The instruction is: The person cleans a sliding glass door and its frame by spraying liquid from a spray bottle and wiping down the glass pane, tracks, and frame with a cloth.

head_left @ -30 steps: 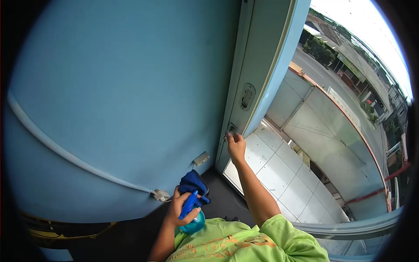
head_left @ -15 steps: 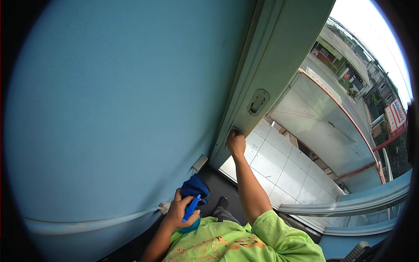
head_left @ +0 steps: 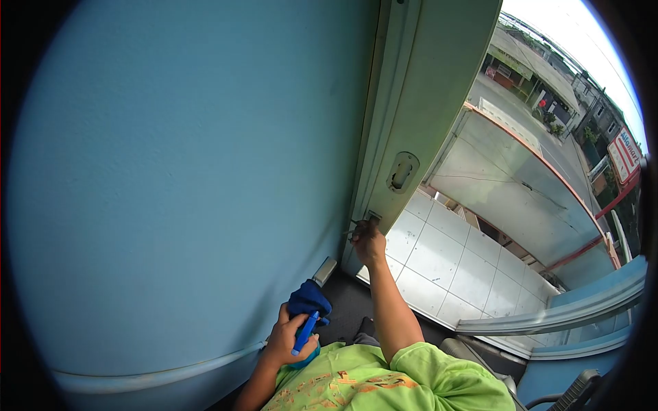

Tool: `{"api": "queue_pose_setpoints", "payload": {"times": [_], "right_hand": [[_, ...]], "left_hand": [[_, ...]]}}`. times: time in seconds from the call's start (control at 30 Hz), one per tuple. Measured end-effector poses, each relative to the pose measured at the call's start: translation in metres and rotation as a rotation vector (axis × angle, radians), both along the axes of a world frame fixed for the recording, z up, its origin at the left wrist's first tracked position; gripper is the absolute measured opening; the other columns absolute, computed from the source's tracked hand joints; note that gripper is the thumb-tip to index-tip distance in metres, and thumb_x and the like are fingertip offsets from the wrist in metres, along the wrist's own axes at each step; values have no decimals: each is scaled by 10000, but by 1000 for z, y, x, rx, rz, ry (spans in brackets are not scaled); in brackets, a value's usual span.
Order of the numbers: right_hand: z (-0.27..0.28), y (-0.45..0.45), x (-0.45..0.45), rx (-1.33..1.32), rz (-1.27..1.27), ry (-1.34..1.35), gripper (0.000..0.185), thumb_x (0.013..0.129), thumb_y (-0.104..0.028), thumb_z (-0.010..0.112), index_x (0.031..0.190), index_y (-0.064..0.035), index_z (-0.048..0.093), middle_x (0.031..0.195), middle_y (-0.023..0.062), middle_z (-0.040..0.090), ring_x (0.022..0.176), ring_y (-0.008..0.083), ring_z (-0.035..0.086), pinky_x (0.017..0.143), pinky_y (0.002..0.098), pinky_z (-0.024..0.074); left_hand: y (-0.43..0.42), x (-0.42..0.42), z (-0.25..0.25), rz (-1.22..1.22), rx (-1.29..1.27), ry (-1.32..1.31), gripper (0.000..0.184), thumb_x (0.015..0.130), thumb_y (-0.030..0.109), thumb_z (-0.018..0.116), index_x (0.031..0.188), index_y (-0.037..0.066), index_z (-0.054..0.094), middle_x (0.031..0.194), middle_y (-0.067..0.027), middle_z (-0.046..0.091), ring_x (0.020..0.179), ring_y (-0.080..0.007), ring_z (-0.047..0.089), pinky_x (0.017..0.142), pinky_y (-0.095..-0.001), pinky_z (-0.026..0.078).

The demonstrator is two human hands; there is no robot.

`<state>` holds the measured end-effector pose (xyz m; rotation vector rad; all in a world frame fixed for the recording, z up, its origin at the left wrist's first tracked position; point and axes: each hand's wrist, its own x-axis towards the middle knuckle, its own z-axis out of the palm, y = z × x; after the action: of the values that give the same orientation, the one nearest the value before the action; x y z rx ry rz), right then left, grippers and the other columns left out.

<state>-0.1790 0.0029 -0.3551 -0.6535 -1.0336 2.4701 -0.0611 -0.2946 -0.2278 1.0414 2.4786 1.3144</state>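
Note:
Low in the view, my left hand [head_left: 284,340] is wrapped round a spray bottle with a blue trigger head [head_left: 306,333]; a dark blue cloth [head_left: 308,300] is bunched at its fingers. My right hand [head_left: 369,244] reaches to the edge of the pale green door frame [head_left: 428,89], its fingers bent at a small metal latch or lock piece [head_left: 373,216]. A thin piece sticks out left of the fingertips; I cannot make out what it is. Above this hand, an oval recessed handle [head_left: 403,172] is set in the frame.
A blue wall [head_left: 192,164] fills the left, with a pale pipe [head_left: 157,381] and a small box [head_left: 325,271] low on it. Right of the frame are white floor tiles [head_left: 445,257], a panel barrier [head_left: 500,178] and a street. A curved rail [head_left: 548,318] crosses the lower right.
The view has shifted, showing more of the lower right, where a chair-like object appears. My right hand has stayed at the latch while its fingers changed pose. My left hand still holds bottle and cloth.

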Motion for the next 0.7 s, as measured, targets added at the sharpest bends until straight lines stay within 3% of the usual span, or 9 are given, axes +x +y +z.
{"api": "queue_pose_setpoints", "payload": {"times": [0.07,0.2,0.3,0.37,0.5,0.6,0.7], "right_hand": [[8,-1,6,-271,68,143,408,997,-434,472,979,-42,583,762,67,563,635,162,512,564,309,427],[-1,2,1,-331,17,130,383,1018,-403,443,1009,-43,574,824,68,579,682,164,516,593,307,431],[7,0,1,-196,31,49,382,1023,-407,431,1013,-46,558,810,62,582,662,167,533,571,311,437],[23,-8,3,83,6,-199,383,1023,-420,421,1011,-58,546,811,56,587,650,165,555,549,314,447],[26,-14,-3,160,-112,-328,397,1022,-439,407,1012,-68,549,805,51,590,633,160,567,526,317,452],[29,-19,-21,106,-243,-380,326,1022,-360,397,1026,-76,557,798,50,588,628,155,560,514,311,442],[6,-24,-53,12,-553,-418,209,952,-180,411,1011,-55,568,791,60,582,593,167,540,480,324,417]], "left_hand": [[-1,-1,0,-3,8,5,497,655,176,734,1121,30,646,1148,-218,512,1007,-374,581,881,-416,506],[-3,-4,-1,-19,14,-62,498,654,174,735,1122,30,646,1153,-220,508,1016,-379,578,888,-422,506],[-4,-7,-2,-38,29,-18,491,657,174,731,1120,33,647,1153,-222,506,1004,-381,584,884,-426,508],[-5,-8,-3,-54,22,-9,477,663,174,727,1112,34,650,1148,-222,504,994,-377,587,878,-425,511],[-8,-7,0,-51,31,-44,466,667,179,727,1105,38,654,1149,-225,505,993,-372,588,869,-422,514],[-13,-10,0,-63,27,-40,457,666,181,729,1097,47,660,1153,-230,506,981,-376,592,858,-422,517],[-18,-10,4,-76,34,2,455,663,187,727,1094,56,664,1156,-235,506,959,-387,597,846,-427,520]]}}
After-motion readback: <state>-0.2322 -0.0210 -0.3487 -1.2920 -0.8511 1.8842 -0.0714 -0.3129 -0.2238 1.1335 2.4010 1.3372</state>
